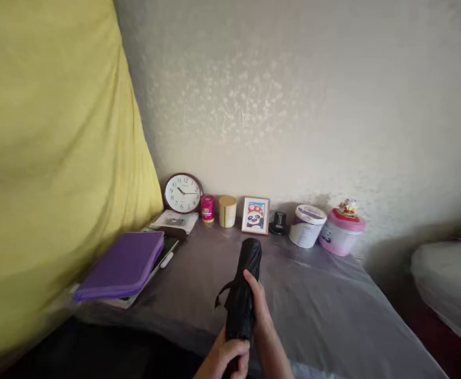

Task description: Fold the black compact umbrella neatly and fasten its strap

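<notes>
A folded black umbrella (pixel 241 308) is held up in front of me, its top leaning slightly to the right. My left hand (pixel 230 358) is wrapped round its lower end, where the handle is mostly hidden by the fingers. Along the right side of the rolled fabric, my right hand (pixel 261 305) grips with the thumb laid upward; its other fingers are out of sight behind. A loose black strap (pixel 223 290) sticks out from the umbrella's left side. Beneath is a table with a grey cover (pixel 317 310).
Against the wall stand a round clock (pixel 183 193), a pink can (pixel 207 209), a yellow-lidded can (pixel 227 212), a framed panda picture (pixel 255 216), a small black object (pixel 278 223) and two tubs (pixel 307 227). A purple folder (pixel 122 263) lies left, beside a yellow curtain (pixel 57 147).
</notes>
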`<state>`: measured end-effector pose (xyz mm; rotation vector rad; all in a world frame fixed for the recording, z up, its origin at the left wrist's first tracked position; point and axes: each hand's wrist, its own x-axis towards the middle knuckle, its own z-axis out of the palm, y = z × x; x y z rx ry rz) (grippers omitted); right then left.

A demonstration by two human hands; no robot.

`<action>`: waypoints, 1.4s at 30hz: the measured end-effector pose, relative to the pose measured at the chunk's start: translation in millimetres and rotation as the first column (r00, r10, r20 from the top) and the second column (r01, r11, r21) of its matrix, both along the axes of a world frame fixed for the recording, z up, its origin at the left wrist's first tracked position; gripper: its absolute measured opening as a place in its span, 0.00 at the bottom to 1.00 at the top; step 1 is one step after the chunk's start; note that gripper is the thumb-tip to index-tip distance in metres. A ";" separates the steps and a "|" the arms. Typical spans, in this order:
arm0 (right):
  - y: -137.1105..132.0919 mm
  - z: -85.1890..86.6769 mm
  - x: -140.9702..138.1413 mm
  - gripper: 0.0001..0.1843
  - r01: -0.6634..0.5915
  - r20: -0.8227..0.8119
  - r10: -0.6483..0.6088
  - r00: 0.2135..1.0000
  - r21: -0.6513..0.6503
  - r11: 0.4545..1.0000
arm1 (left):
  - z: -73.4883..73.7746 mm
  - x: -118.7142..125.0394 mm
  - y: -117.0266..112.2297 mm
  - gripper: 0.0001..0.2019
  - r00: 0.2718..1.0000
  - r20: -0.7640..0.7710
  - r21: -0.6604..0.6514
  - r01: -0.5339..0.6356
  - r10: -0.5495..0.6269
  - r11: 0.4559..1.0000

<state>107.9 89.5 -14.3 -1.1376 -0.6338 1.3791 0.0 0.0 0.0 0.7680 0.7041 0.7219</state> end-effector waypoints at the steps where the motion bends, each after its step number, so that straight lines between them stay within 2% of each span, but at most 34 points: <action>1: -0.5 0.2 0.5 0.28 0.000 0.019 0.000 1.000 0.003 1.000 | -1.6 0.4 0.7 0.09 1.000 -0.008 0.006 0.003 -0.003 1.000; 4: -2.0 2.1 1.4 0.27 0.007 0.094 -0.011 0.996 0.040 0.999 | -9.6 4.0 4.3 0.14 0.996 -0.090 0.039 -0.006 0.010 0.999; 5: -2.4 3.2 1.3 0.27 0.009 0.127 -0.017 0.992 0.068 0.998 | -13.9 6.1 6.2 0.17 0.987 -0.151 0.087 -0.032 0.045 0.996; 6: -2.7 4.5 1.0 0.27 0.014 0.160 -0.030 0.987 0.099 0.995 | -18.8 8.4 8.2 0.22 0.970 -0.227 0.135 -0.052 0.082 0.989; 9: -3.0 7.3 -0.9 0.27 0.053 0.241 -0.093 0.966 0.166 0.985 | -34.4 13.4 13.8 0.31 0.904 -0.393 0.172 -0.108 0.169 0.979; 11: -2.4 7.3 -2.5 0.27 0.083 0.278 -0.132 0.951 0.178 0.980 | -42.8 13.1 16.1 0.32 0.854 -0.443 0.269 -0.164 0.273 0.949; 13: -1.6 5.7 -3.8 0.27 0.102 0.295 -0.151 0.943 0.173 0.980 | -47.4 10.1 17.2 0.32 0.802 -0.462 0.396 -0.197 0.379 0.897; 15: -0.9 3.8 -4.2 0.27 0.116 0.271 -0.155 0.950 0.153 0.981 | -47.0 6.4 17.3 0.34 0.763 -0.488 0.453 -0.193 0.424 0.870; 17: -0.6 2.8 -4.0 0.27 0.119 0.205 -0.143 0.968 0.127 0.985 | -41.2 3.5 16.8 0.35 0.767 -0.533 0.399 -0.146 0.358 0.905; 19: -1.0 3.0 -3.4 0.27 0.107 0.113 -0.118 0.987 0.095 0.990 | -31.2 1.7 15.9 0.35 0.829 -0.524 0.278 -0.053 0.197 0.959; 21: -1.8 4.0 -3.0 0.26 0.074 0.008 -0.074 0.997 0.046 0.996 | -19.8 0.6 14.2 0.34 0.923 -0.380 0.208 0.018 0.064 0.978; 23: -2.8 5.0 -3.1 0.24 0.016 -0.093 -0.016 0.996 -0.005 1.000 | -10.3 -0.4 11.0 0.32 0.984 -0.179 0.176 0.052 -0.019 0.983; 25: -3.7 5.1 -3.2 0.24 -0.037 -0.155 0.032 0.987 -0.031 0.999 | -5.0 -1.7 6.7 0.24 0.998 -0.040 0.131 0.046 -0.041 0.990; 26: -4.0 4.7 -3.1 0.24 -0.049 -0.164 0.043 0.986 -0.032 0.998 | -4.3 -2.2 4.7 0.18 0.999 -0.020 0.092 0.036 -0.034 0.995; 28: -4.6 3.7 -2.4 0.24 -0.053 -0.138 0.051 0.989 -0.015 0.998 | -6.5 -2.6 2.1 0.07 0.998 -0.045 0.044 0.046 -0.044 0.998; 30: -5.1 2.9 -1.2 0.25 -0.041 -0.073 0.042 0.996 0.025 0.999 | -11.6 -1.2 2.2 0.06 0.995 -0.085 0.049 0.065 -0.060 0.997; 32: -5.7 3.1 -0.6 0.26 -0.016 0.010 0.015 1.000 0.071 0.997 | -17.9 2.1 4.3 0.10 0.985 -0.174 0.093 0.030 -0.014 0.995; 34: -6.4 4.2 -1.2 0.27 0.017 0.082 -0.025 0.996 0.105 0.994 | -25.0 6.3 7.2 0.23 0.956 -0.285 0.140 -0.024 0.064 0.990; 36: -7.0 5.4 -2.9 0.27 0.041 0.126 -0.057 0.990 0.123 0.992 | -33.6 9.0 9.8 0.31 0.906 -0.398 0.188 -0.076 0.147 0.979; 37: -7.1 5.6 -4.0 0.27 0.051 0.138 -0.068 0.988 0.127 0.991 | -38.3 9.3 10.9 0.33 0.858 -0.471 0.218 -0.112 0.205 0.970; 40: -7.2 3.5 -6.2 0.26 0.076 0.147 -0.094 0.985 0.123 0.990 | -49.9 6.3 13.3 0.35 0.742 -0.535 0.474 -0.133 0.404 0.871; 42: -6.9 0.1 -6.3 0.26 0.072 0.120 -0.085 0.989 0.109 0.991 | -50.8 3.0 13.8 0.35 0.716 -0.551 0.524 -0.105 0.430 0.845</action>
